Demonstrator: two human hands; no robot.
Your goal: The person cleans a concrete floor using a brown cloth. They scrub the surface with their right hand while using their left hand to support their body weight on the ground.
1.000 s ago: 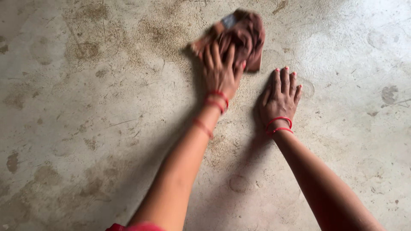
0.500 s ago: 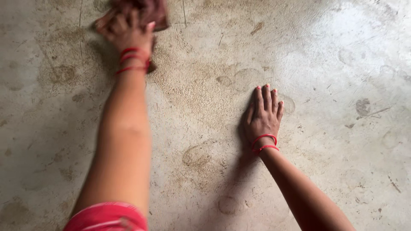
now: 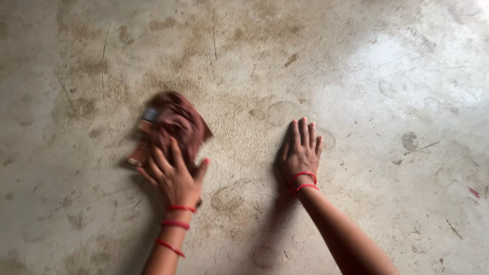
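My left hand [image 3: 173, 175] presses down on a crumpled brown cloth [image 3: 175, 119] lying on the concrete floor [image 3: 367, 102], left of centre. The fingers spread over the near part of the cloth, and both look blurred. Red bangles ring the left wrist. My right hand [image 3: 300, 153] lies flat on the bare floor to the right, palm down with fingers together, holding nothing. It also wears red bangles, and its nails are painted red.
The concrete floor is stained with brownish patches and faint round marks [image 3: 229, 196]. A brighter, shiny area [image 3: 407, 66] spreads at the upper right. A small red speck [image 3: 473, 192] lies at the far right edge.
My left hand swept the cloth from the upper centre to the far upper left, then back down toward me. The right hand stayed planted on the floor.
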